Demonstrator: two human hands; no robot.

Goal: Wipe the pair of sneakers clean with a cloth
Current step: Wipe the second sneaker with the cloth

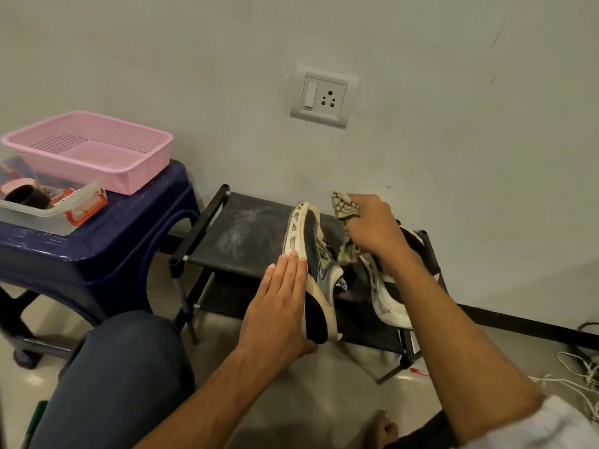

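Task looks part-way at best. The near sneaker (319, 254) stands tipped on its side on the shoe rack (246, 228), sole facing left, & its cream midsole looks yellowed, so the wiping isn't finished. The left hand (278, 306) lies flat against that sole, fingers straight, thumb tucked under the heel, steadying it. The right hand (376, 228) is bunched round the cloth (345, 207), just above & beside the shoe's upper near the toe end; can't tell if the cloth touches it. The second sneaker (385, 303) lies on the rack to the right, partly hidden by the right forearm. Its white sole looks smudged too, so prob. both need more work. The rack's black top has pale dusty scuffs. Room: plain grey wall w/ a socket plate (324, 95), a blue stool (129, 228) at left carrying a pink basket (97, 147) & a clear tub (48, 215), a pale floor (324, 384), white cables (580, 374) far right.
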